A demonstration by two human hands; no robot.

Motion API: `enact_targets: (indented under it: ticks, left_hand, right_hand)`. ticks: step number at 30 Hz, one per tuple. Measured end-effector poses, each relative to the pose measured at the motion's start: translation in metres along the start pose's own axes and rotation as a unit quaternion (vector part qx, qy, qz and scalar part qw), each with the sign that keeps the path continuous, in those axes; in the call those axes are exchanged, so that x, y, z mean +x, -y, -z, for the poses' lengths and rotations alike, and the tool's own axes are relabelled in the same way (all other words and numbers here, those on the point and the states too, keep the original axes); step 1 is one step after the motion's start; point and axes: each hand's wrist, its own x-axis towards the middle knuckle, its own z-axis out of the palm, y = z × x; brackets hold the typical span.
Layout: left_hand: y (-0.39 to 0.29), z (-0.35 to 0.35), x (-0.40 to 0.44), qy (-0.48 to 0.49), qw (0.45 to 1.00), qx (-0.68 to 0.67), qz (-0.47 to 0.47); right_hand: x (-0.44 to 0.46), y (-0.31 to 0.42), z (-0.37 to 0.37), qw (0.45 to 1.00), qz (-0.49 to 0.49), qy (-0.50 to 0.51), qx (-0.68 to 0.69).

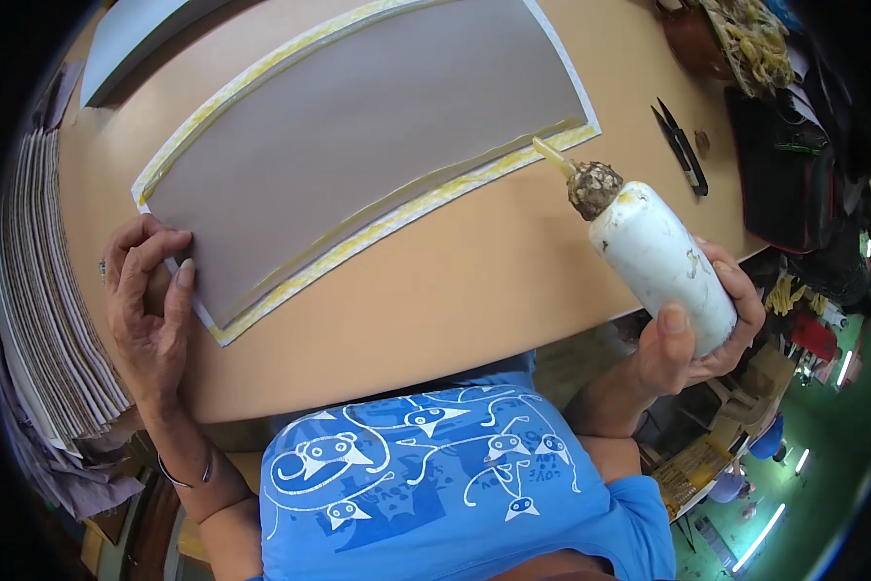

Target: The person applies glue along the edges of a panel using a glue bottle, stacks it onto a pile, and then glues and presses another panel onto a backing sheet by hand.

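Note:
A curved grey-brown fabric panel (377, 126) lies flat on the table, with a white border that has yellow glue smeared along its long edges. At its left end, my left hand (152, 281) is closed with thumb and fingertips on the panel's short edge. My right hand (697, 329) is wrapped round a white glue bottle (663, 261), which is tilted up and to the left. Its neck is crusted with dried brown glue, and the yellowish nozzle (552, 153) points at the panel's lower right corner. Whether the tip touches the border I cannot tell.
A tall stack of sheets (58, 281) stands at the table's left edge. Black thread snips (681, 147) lie on the table (435, 271) at right. A grey block (145, 44) sits at the upper left, and a dark bag (784, 174) at the right edge.

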Motion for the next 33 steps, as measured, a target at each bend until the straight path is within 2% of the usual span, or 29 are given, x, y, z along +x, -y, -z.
enact_targets:
  ticks: [4,7,13,19,22,33]
  left_hand:
    - [0.000,0.000,0.001,-0.001,1.000,0.006,0.001]
    - [0.005,0.002,-0.002,-0.005,1.000,0.007,0.001]
    - [0.007,0.001,-0.004,-0.012,1.000,-0.007,0.010]
    - [0.008,0.002,-0.004,-0.013,1.000,0.004,0.010]
    - [0.006,0.001,-0.004,-0.016,1.000,0.011,0.005]
    - [0.011,0.003,-0.006,-0.015,1.000,0.003,-0.004]
  right_hand:
    - [0.002,-0.004,-0.001,1.000,0.010,0.010,-0.003]
    - [-0.003,0.000,-0.007,0.999,-0.030,-0.025,0.028]
    - [-0.009,0.007,-0.005,1.000,-0.026,0.012,0.001]
    - [-0.010,0.008,-0.005,0.996,0.020,0.049,-0.072]
    - [-0.013,0.016,-0.008,0.997,-0.002,0.058,-0.044]
    - [-0.012,0.018,-0.012,0.996,0.011,0.067,-0.052]
